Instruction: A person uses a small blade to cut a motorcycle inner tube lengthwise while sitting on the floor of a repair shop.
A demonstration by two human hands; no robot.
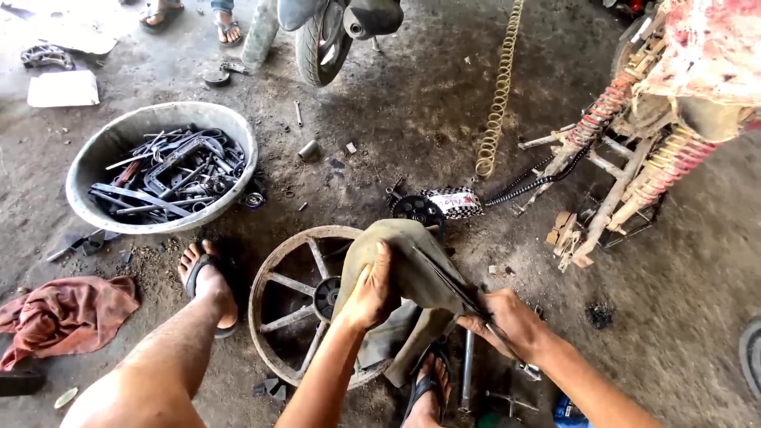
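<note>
My left hand (369, 292) presses down on a dusty tan inner tube (400, 252) that is draped over a rusty spoked wheel rim (279, 273) lying on the ground. My right hand (511, 321) grips a thin dark metal tool (448, 284) whose blade lies along the tube's fold. The tube hangs over the rim's right side, down toward my right foot in a sandal (426, 388). My left foot (208, 284), also in a sandal, stands left of the rim.
A grey metal basin (95, 154) of dark tools and parts sits at the left. A red rag (67, 313) lies lower left. A sprocket (418, 210), a coiled yellow hose (498, 95), a stripped motorcycle frame (634, 143), a tyre (319, 43) and another person's feet (194, 16) are around.
</note>
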